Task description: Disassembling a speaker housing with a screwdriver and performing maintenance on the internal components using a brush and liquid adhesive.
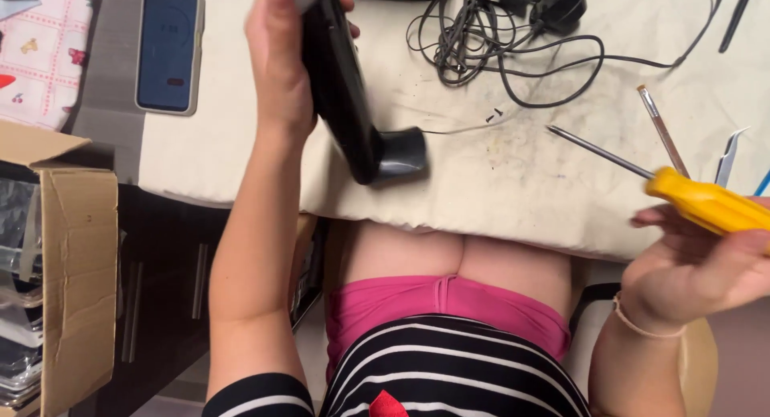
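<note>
My left hand (279, 52) grips a long black device (346, 96) with a short round end piece, holding it tilted above the cream-covered table (481, 176). Its top end runs out of view. My right hand (698, 265) is at the lower right, palm up, holding a yellow-handled screwdriver (706, 204) whose thin metal shaft (597, 151) points up and left over the cloth. The two hands are well apart.
A phone (168, 48) lies face up at the table's upper left. Tangled black cables (497, 32) and a plug sit at the top centre. A thin brush-like tool (662, 128) and tweezers (730, 154) lie at the right. An open cardboard box (76, 281) stands left.
</note>
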